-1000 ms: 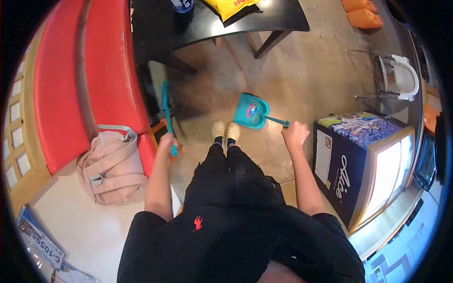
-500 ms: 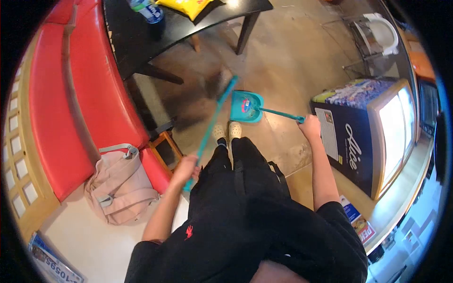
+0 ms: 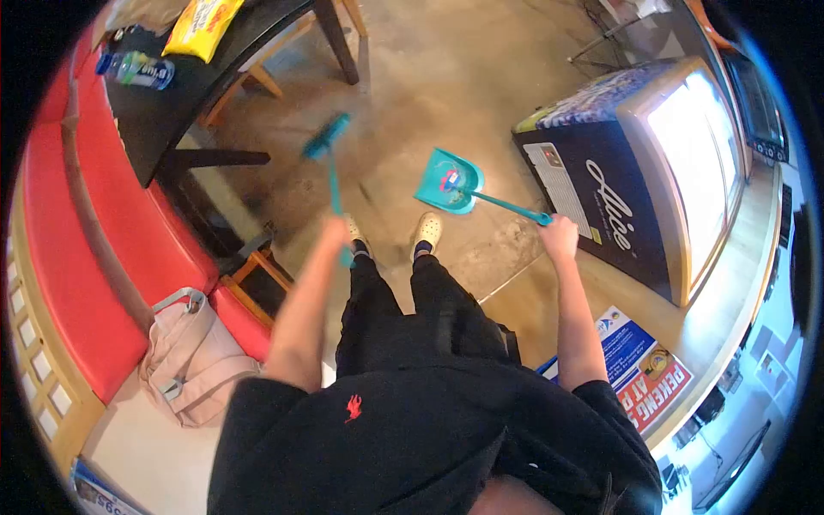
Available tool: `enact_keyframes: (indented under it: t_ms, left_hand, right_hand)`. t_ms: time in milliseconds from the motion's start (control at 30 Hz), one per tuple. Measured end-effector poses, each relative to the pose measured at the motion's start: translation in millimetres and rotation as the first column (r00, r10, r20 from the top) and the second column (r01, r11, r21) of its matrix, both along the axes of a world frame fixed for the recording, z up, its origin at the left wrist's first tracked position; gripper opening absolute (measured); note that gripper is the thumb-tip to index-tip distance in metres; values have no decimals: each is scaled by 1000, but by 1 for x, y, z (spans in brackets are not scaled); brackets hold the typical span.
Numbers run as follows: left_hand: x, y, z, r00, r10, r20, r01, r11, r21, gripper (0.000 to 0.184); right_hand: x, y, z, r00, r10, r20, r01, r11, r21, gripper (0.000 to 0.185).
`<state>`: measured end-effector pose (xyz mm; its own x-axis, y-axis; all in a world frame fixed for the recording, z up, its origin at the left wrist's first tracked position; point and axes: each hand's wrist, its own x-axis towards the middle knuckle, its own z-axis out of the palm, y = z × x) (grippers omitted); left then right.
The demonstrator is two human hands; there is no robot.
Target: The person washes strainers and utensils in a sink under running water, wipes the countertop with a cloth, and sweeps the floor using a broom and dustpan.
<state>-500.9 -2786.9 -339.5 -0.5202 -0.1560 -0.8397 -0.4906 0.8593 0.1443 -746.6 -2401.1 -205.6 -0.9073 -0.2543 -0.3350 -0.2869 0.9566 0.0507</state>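
My left hand [image 3: 330,233], a little blurred, is wrapped round the teal handle of a broom [image 3: 334,176]. The broom's dark teal head [image 3: 326,137] is beyond my feet, towards the black table. In my right hand [image 3: 560,236] is the end of the dustpan's handle, with the fingers closed round it. The teal dustpan [image 3: 449,180] lies at the floor to the right of the broom, just beyond my right shoe [image 3: 428,228]. A red and blue label shows inside the pan.
A black table [image 3: 184,103] bears a yellow packet [image 3: 204,26] and a bottle [image 3: 142,70]. Red bench seats [image 3: 77,257] and a pink bag [image 3: 193,352] line the left. A lit display freezer [image 3: 627,172] and printed signs [image 3: 631,356] stand right, with a chair beyond.
The view has turned, and the table has shifted left. My feet have moved apart. The broom has swung from slanting near the dustpan to farther left of it. Both hands keep their holds.
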Motion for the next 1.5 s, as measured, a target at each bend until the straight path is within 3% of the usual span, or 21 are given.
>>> enact_keyframes:
  t_ms: [67,133,233,300,367,500,600,667,733,800,833,867,933,967,1000,1033,1100,1167,1233,1467,1500]
  left_hand:
    - [19,120,15,904,426,-35,-411,888,205,28]
    - [28,189,44,421,895,148,-826,311,471,28]
    - [20,183,100,198,911,363,-839,-33,543,36]
    - [33,161,117,249,898,363,-790,-28,612,37]
    - [24,136,153,94,950,299,-876,-64,478,36]
    - [13,58,110,136,983,125,-867,57,494,39]
    - [-31,29,59,-245,953,177,-860,-298,414,29]
    - [-49,45,26,-46,997,69,-920,-69,385,32]
    - [-60,100,21,-50,978,204,-886,-138,443,25]
    - [-49,163,40,454,881,134,-682,247,689,18]
    - [-54,192,38,325,867,378,-836,77,543,16]
    - [-49,218,43,327,872,365,-779,30,626,17]
    - [-57,232,40,321,819,475,-923,159,351,33]
    - [-57,224,19,456,657,600,-884,258,389,34]
    - [-97,239,114,362,716,597,-927,207,314,35]
    - [-100,242,105,342,803,488,-892,114,438,33]
    - [-123,229,95,394,428,813,-868,-116,482,26]
    - [-158,247,138,96,202,975,-882,-437,178,19]
    - [-187,273,198,406,440,801,-864,-101,493,18]
    - [-204,266,212,510,181,841,-835,-130,534,17]
    - [-203,258,205,428,193,883,-870,-178,460,18]
  right_hand:
    - [-2,-10,-3,998,-51,29,51,999,13,32]
    - [-7,-18,4,994,-86,66,84,996,30,32]
    - [-19,0,3,988,-126,92,126,992,8,33]
    - [-26,27,0,985,-119,122,120,993,-5,32]
    - [-23,63,6,975,-185,122,191,981,-39,34]
    - [-7,144,4,972,-219,86,224,973,-56,33]
    - [3,171,15,923,-370,110,380,920,-98,32]
    - [6,177,14,918,-385,95,392,918,-68,31]
    - [4,175,7,918,-389,74,391,920,-18,29]
    - [1,169,-3,926,-371,63,368,928,52,27]
    - [-3,167,0,920,-382,91,377,924,63,26]
    - [-6,164,6,914,-387,120,380,922,73,27]
    - [-16,157,16,930,-334,150,328,942,64,31]
    - [-16,157,20,950,-278,143,274,961,42,35]
    - [-17,156,21,967,-221,129,220,975,19,41]
    - [-17,155,16,966,-129,225,140,990,-34,46]
    - [-11,141,19,940,129,316,-84,985,-152,55]
    - [1,102,71,895,290,337,-216,946,-240,56]
    - [6,73,107,901,297,317,-206,934,-291,55]
    - [-3,57,100,874,458,160,-368,841,-397,55]
    - [-6,56,98,854,501,141,-404,809,-427,55]
